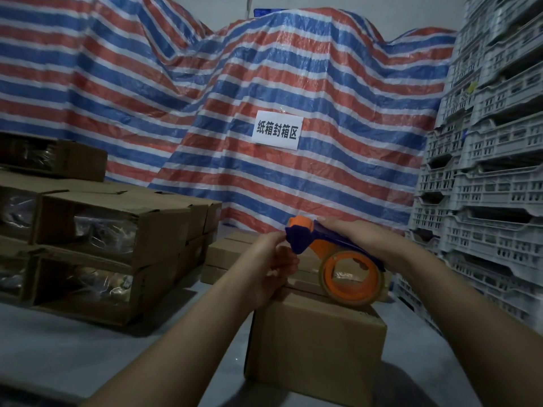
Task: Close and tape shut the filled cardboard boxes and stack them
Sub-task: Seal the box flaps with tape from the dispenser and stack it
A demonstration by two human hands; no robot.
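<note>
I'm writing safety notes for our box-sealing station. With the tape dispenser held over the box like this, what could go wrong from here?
1. The left hand pinches at the front end of the tape dispenser, where a cutting blade would likely sit, so the fingers could get nicked.
2. The right hand grips the dispenser above the cardboard box; neither hand steadies the box, so it may slide when taping starts.
3. The dim light may make the seam hard to follow.
</note>
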